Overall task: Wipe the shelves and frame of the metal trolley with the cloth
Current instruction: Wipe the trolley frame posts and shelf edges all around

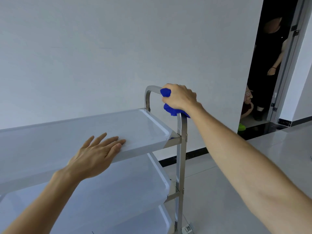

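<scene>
head view. your right hand (179, 97) is wrapped around the top handle bar (152, 89) of the metal trolley (181, 149), with its fingers curled over a blue cloth (169, 110) that sits between palm and bar. the cloth shows in two bunches: one at the front of your fist on the bar, the other under the heel of your hand, where the bar bends down into the near upright post (180, 174). the cloth is pinched against the frame and covers the near corner of the handle, while the far corner of the handle is bare and shiny.

your left hand (94, 156) lies flat on the near rim of the top shelf (135, 125), fingers straight and slightly spread, holding nothing; the fingertips point toward the near upright post. the top shelf is a pale tray with a raised rim. below it the middle shelf (131, 179) and the bottom shelf (143, 222) show in part, both joined to the same post, and a caster (187, 228) is visible at the foot of the post.

the trolley stands on a pale glossy tiled floor (228, 191) near a white wall (118, 48) with a dark skirting strip. at far right an open doorway (263, 73) shows a dark interior, where another person (271, 65) stands partly in view.
</scene>
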### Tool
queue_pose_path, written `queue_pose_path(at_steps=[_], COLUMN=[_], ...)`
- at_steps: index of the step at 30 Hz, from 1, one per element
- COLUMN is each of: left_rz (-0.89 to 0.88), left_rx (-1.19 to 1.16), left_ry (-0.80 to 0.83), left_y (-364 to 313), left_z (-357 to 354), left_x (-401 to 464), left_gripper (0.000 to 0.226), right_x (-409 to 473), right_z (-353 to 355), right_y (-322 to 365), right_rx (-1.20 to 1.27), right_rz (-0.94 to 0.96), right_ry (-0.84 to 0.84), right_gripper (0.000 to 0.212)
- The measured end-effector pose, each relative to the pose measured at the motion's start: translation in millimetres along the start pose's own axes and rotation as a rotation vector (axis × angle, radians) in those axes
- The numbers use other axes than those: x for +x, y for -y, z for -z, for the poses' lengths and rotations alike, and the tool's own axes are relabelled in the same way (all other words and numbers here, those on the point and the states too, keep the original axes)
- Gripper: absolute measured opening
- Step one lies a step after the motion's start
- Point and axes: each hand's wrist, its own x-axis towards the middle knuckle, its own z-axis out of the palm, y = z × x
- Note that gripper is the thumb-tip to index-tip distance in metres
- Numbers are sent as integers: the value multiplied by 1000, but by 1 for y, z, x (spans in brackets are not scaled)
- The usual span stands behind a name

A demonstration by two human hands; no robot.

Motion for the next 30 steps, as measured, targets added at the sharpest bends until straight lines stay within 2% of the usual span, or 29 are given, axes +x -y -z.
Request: queue_pose_path(at_steps=[1, 3, 6, 8, 9, 13, 18, 21, 23, 25, 30], left_rz=[1, 4, 3, 3, 3, 2, 1, 3, 1, 0, 7], left_rx=[-2, 0, 6, -1, -6, -7, -8, -14, -11, -5, -3], left_ry=[-3, -6, -9, -9, -8, -9, -19, -25, -24, -27, -25], left_y=[0, 2, 5, 5, 5, 4, 6, 7, 8, 8, 8], left_z=[0, -2, -3, -3, -3, -3, -4, -6, -7, -8, -7], left_x=[1, 1, 2, 4, 5, 6, 5, 6, 8, 10, 13], left_gripper=[70, 70, 69, 68, 68, 67, 66, 67, 66, 66, 67], right_x=[8, 10, -23, -57, -73, -102, -111, -132, -150, -173, -198], right_z=[2, -5, -35, -61, -73, -100, -112, -143, -170, -197, -241], right_y=[1, -1, -16, -33, -42, -61, -63, -78, -90, -99, -105], right_rx=[2, 1, 31, 178, 275, 645, 896, 1044, 1021, 921, 888], right_rz=[-9, 2, 69, 119, 153, 172, 73, 101, 83, -37, -234], right_ry=[59, 36, -260, -415, -442, -411, -378, -346, -269, -204, -178], right_gripper=[39, 39, 40, 47, 52, 56, 61, 67, 74, 83, 74])
